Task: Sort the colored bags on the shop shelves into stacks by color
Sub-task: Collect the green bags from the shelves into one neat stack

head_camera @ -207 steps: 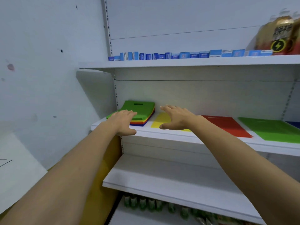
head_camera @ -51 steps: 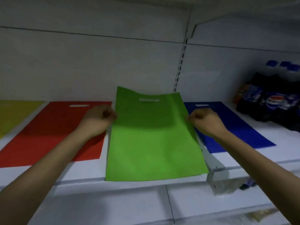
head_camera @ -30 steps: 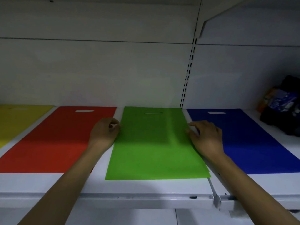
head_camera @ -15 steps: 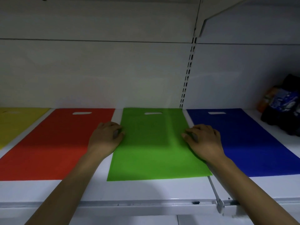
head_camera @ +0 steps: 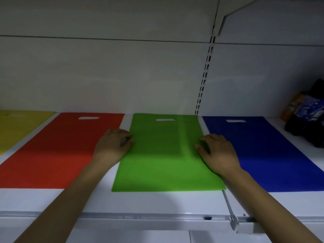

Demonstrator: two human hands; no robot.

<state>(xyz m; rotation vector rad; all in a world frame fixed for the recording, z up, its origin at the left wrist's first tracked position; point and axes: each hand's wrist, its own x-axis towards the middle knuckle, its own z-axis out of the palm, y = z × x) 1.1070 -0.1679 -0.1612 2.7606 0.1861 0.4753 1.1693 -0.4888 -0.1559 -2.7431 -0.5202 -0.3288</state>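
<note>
A green bag (head_camera: 164, 165) lies flat on the white shelf (head_camera: 157, 202), its handle slot toward the back wall. My left hand (head_camera: 112, 148) rests on the bag's left edge with its fingers bent down onto it. My right hand (head_camera: 218, 152) rests on the bag's right edge, fingers spread on the fabric. A red bag (head_camera: 57, 149) lies flat to the left of the green one, and a blue bag (head_camera: 266, 151) lies flat to the right. At the far left is a yellow bag (head_camera: 15, 127). White gaps separate the bags.
Dark soft-drink bottles (head_camera: 308, 120) stand at the far right of the shelf. A slotted upright (head_camera: 204, 81) runs up the back wall behind the green bag. A metal divider rail (head_camera: 229, 209) crosses the shelf front near my right forearm.
The green bag, held lifted by both hands 1.7 s ago, now lies flat between red and blue. Both hands have settled onto its side edges and barely move.
</note>
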